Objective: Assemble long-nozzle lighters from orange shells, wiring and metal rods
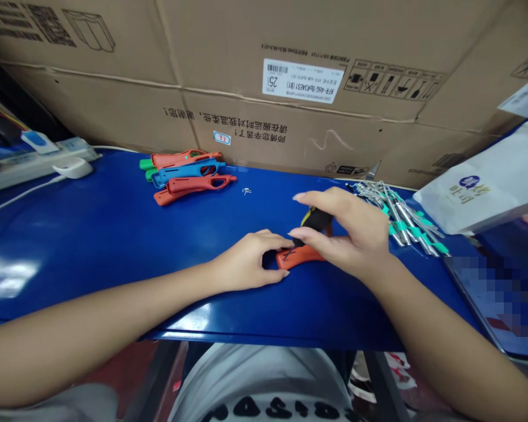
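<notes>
An orange plastic lighter casing (305,254) lies on the blue table, its long side partly covered by my right hand. My left hand (250,258) pinches the casing's left end between thumb and fingers. In my right hand (352,231) is a screwdriver (317,220) with a black and yellow handle, tilted so that its thin shaft points down to the casing near the left fingertips. The right thumb lies along the handle and the index finger stretches above it. Whether the tip sits in a screw is too small to tell.
Red, blue and green lighter casings (193,176) are piled at the back left. Beside them lie tiny white bits (246,191). Metal tubes with green parts (405,220) and a white bag (484,181) occupy the right. A cardboard box (229,76) walls off the back; a power strip (35,164) stands left.
</notes>
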Demonstrator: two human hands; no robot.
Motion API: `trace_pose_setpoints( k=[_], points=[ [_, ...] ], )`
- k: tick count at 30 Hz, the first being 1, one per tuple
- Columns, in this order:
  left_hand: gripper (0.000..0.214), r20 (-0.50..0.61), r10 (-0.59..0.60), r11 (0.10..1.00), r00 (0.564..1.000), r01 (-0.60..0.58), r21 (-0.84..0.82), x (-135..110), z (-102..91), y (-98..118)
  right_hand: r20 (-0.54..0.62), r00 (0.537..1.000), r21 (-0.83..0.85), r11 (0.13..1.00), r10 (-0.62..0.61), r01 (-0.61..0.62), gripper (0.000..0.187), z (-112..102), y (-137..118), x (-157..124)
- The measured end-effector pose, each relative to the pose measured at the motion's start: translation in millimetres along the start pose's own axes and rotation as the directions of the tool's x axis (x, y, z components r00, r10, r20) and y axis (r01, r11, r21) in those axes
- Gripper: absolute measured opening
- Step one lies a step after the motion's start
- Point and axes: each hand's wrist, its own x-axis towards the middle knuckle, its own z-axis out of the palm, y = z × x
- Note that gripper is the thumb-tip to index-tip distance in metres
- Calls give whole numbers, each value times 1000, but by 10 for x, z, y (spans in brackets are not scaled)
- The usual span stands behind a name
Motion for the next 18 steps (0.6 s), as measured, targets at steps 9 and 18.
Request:
trace_pose_setpoints(
  k=[9,18],
  points=[
    [13,44,-165,986,985,163,46,134,-50,225,20,999,-91,996,27,-25,34,-55,20,-4],
    [30,85,-26,992,996,15,126,106,-62,20,-15,993,127,985,118,-116,29,11,53,-94]
  ],
)
